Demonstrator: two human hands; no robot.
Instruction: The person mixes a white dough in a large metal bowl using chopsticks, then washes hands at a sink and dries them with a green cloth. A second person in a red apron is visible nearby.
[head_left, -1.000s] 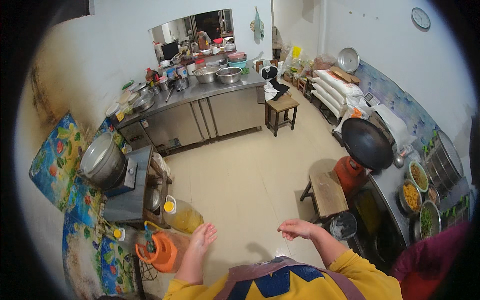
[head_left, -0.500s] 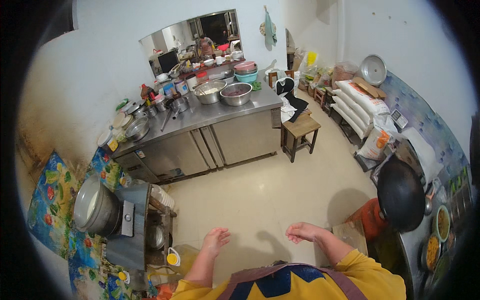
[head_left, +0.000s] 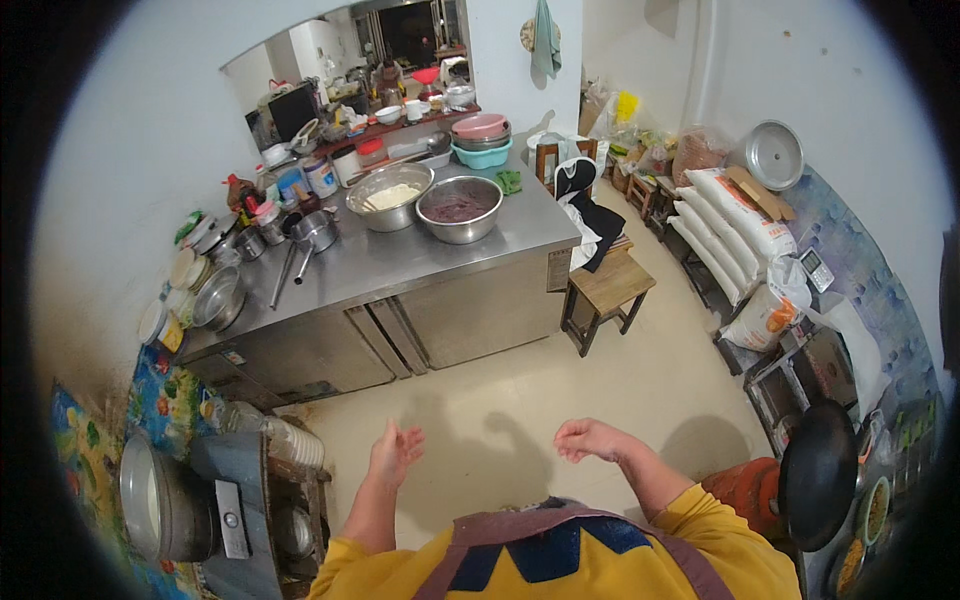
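Note:
My left hand hangs over the floor with nothing in it, its fingers a little apart. Across from it, my right hand is also bare, fingers loosely bent and pointing inward. Neither touches anything. Ahead of both stands a steel counter. On it, a steel bowl holds a dark purplish mass. Beside that, a second steel bowl contains something pale and a stick-like utensil. Further left lie a small saucepan and other long-handled metalware.
A wooden stool stands at the counter's right end, near a chair draped with cloth. Stacked white sacks line the right wall. At lower right is a black wok. A large pot sits at lower left. Tiled floor lies between.
The counter and its bowls appear larger and closer. My left hand has turned upward with its fingers more apart; my right hand has shifted slightly left and up in view.

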